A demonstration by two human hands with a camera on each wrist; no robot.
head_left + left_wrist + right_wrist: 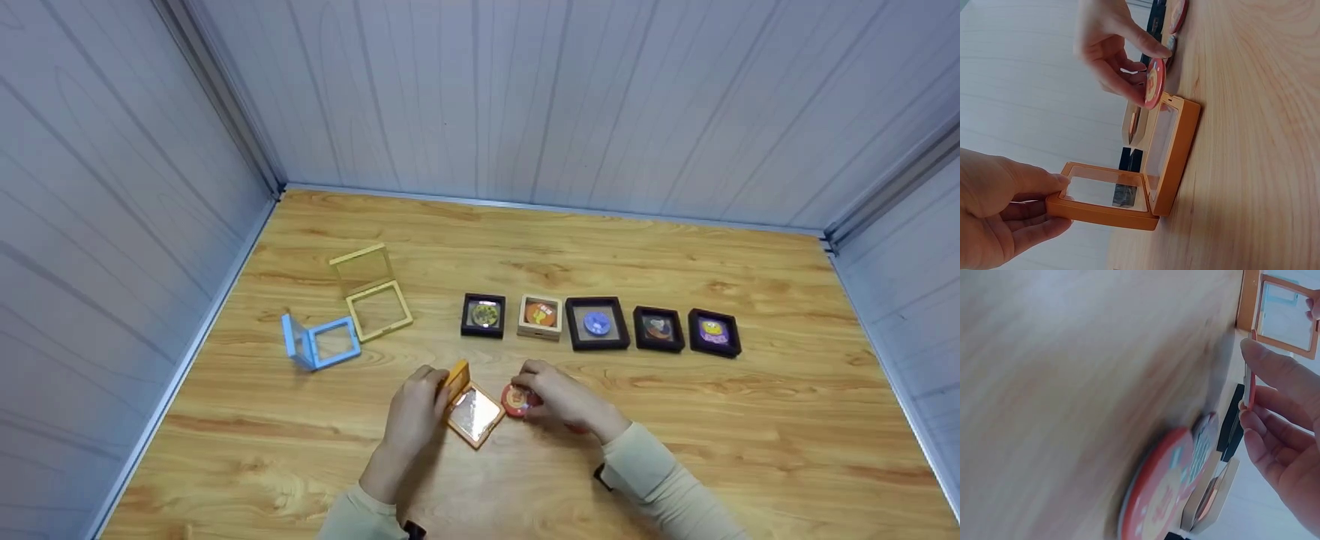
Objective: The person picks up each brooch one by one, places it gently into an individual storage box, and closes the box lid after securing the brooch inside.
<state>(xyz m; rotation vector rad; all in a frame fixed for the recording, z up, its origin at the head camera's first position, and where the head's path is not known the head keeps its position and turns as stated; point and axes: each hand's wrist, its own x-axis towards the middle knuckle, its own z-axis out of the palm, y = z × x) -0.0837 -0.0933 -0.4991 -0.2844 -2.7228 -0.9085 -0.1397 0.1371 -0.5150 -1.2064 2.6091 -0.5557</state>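
Observation:
My left hand (412, 412) pinches the raised lid of an orange hinged display frame (1182, 154) between thumb and fingers. The frame's base lies on the wooden table, and its clear windows show in the left wrist view. Just right of the frame, my right hand (561, 396) pinches a round red badge (1154, 84) by its edges. The badge is tilted on edge near the base's rim, above the table. In the right wrist view, a second red badge (1157, 489) and a darker-rimmed badge (1203, 444) lie on the table near my right hand.
Farther left stand an open yellow frame (356, 321) and an open blue frame (336, 364). Behind my hands runs a row of closed frames holding round badges: several black ones (574, 330) and a cream one (540, 332). Pale panels (480, 97) wall the table's back and sides.

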